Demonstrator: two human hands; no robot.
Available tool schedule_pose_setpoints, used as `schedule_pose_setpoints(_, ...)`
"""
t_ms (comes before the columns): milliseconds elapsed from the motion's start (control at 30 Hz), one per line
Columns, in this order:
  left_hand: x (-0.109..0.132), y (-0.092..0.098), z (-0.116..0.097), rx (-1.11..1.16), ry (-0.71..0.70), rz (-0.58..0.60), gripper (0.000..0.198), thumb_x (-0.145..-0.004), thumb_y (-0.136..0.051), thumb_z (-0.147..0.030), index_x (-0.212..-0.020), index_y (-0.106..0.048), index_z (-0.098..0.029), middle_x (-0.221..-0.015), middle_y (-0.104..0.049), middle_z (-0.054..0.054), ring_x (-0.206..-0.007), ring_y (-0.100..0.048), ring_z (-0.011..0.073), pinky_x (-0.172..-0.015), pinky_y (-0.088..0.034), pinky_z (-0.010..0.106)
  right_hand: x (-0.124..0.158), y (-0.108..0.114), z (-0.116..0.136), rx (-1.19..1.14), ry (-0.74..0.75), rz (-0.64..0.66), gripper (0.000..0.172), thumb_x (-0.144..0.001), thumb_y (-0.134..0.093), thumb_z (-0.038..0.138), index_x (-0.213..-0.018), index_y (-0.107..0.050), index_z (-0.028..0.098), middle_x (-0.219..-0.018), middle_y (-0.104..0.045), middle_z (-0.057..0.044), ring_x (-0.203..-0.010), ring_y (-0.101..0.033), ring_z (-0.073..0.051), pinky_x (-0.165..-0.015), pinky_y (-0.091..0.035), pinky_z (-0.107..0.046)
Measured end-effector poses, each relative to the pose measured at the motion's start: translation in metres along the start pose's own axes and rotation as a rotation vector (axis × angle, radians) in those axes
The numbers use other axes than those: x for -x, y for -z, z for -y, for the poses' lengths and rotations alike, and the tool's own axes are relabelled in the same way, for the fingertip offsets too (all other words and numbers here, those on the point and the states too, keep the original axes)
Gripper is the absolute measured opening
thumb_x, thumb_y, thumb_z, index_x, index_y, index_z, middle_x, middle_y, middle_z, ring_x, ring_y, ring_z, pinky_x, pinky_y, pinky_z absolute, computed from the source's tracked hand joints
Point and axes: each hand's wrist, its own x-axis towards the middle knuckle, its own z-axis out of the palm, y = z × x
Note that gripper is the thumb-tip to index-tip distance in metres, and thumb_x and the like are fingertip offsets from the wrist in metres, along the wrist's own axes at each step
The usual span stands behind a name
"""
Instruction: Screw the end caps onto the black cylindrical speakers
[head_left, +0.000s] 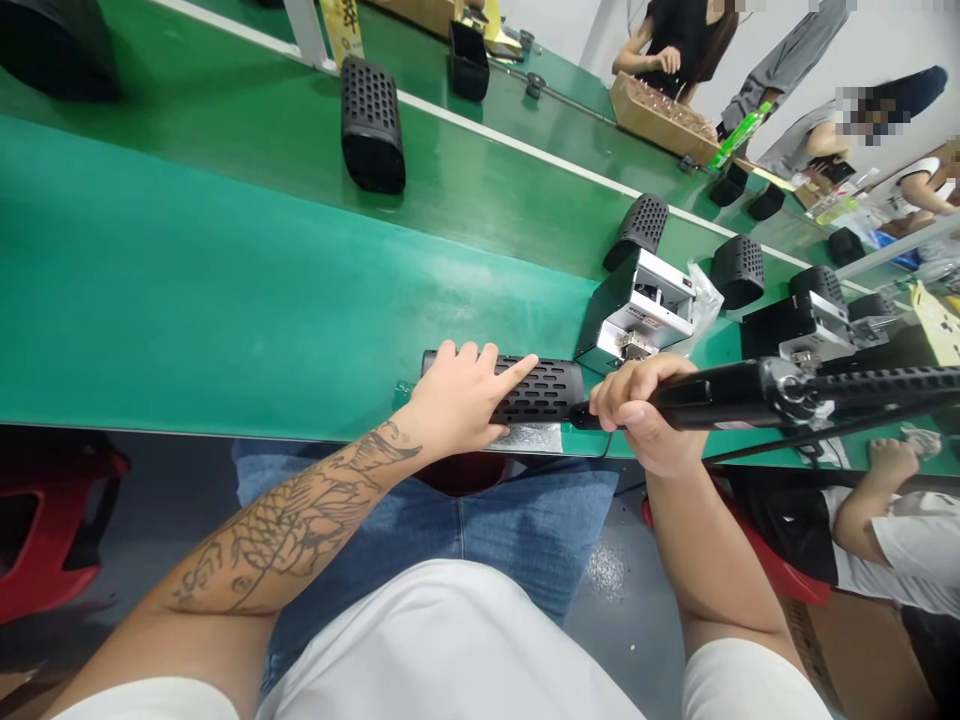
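Standing just beyond the right hand (pixel 660 412): a boxy machine (pixel 616 312).

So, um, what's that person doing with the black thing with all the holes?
The person's left hand lies over the black case on the green table. The right hand grips a black tool, maybe a power screwdriver, with its tip by the case's right end. I can't tell if they touch.
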Motion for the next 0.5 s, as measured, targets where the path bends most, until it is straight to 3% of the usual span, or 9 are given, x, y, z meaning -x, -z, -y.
schedule_pose_setpoints(100, -0.001, -0.001, 0.001, 0.0, 0.002, -0.002, 0.109, -0.111, -0.092, -0.062, -0.205, -0.045, -0.033, -0.166, -0.077, 0.028, -0.138, -0.074, 0.0507, -0.111, -0.046, 0.057, -0.003, 0.006, 0.007, -0.034, 0.007, 0.01, 0.045, -0.102, -0.11, 0.048, -0.089, -0.072, 0.028, -0.06, -0.067, 0.01, -0.043, -0.058, -0.012, -0.054, -0.064, -0.029)
schedule_pose_setpoints(167, -0.001, -0.001, 0.001, 0.005, 0.006, 0.007, 0.11, -0.111, -0.092, -0.061, -0.206, -0.045, -0.032, -0.165, -0.077, 0.028, -0.137, -0.075, 0.0511, -0.112, -0.047, 0.058, -0.013, 0.02, 0.009, -0.033, 0.045, -0.059, 0.043, -0.104, -0.109, 0.054, -0.093, -0.075, 0.028, -0.06, -0.065, 0.011, -0.041, -0.056, -0.012, -0.051, -0.063, -0.03)
schedule_pose_setpoints(333, 0.0, 0.001, -0.002, 0.002, 0.023, 0.013, 0.11, -0.112, -0.092, -0.057, -0.207, -0.044, -0.031, -0.164, -0.078, 0.029, -0.138, -0.076, 0.0521, -0.112, -0.049, 0.059, -0.057, 0.087, -0.013, 0.258, 0.267, -0.488, 0.047, -0.102, -0.111, 0.061, -0.095, -0.077, 0.03, -0.067, -0.069, 0.008, -0.051, -0.063, -0.015, -0.054, -0.058, -0.035)
schedule_pose_setpoints(433, 0.001, 0.003, -0.009, -0.026, 0.039, 0.031, 0.112, -0.114, -0.089, -0.055, -0.208, -0.038, -0.021, -0.164, -0.077, 0.032, -0.14, -0.076, 0.0521, -0.113, -0.051, 0.059, -0.073, 0.121, -0.033, 0.334, 0.294, -0.526, 0.045, -0.101, -0.113, 0.06, -0.097, -0.078, 0.032, -0.067, -0.069, 0.009, -0.053, -0.059, -0.015, -0.056, -0.054, -0.038)
schedule_pose_setpoints(500, 0.001, 0.004, -0.013, -0.038, 0.057, 0.03, 0.116, -0.114, -0.089, -0.054, -0.208, -0.035, -0.014, -0.164, -0.078, 0.033, -0.14, -0.076, 0.0517, -0.113, -0.052, 0.059, -0.073, 0.131, -0.038, 0.356, 0.278, -0.535, 0.048, -0.099, -0.114, 0.062, -0.093, -0.076, 0.032, -0.064, -0.067, 0.009, -0.051, -0.057, -0.015, -0.054, -0.053, -0.039)
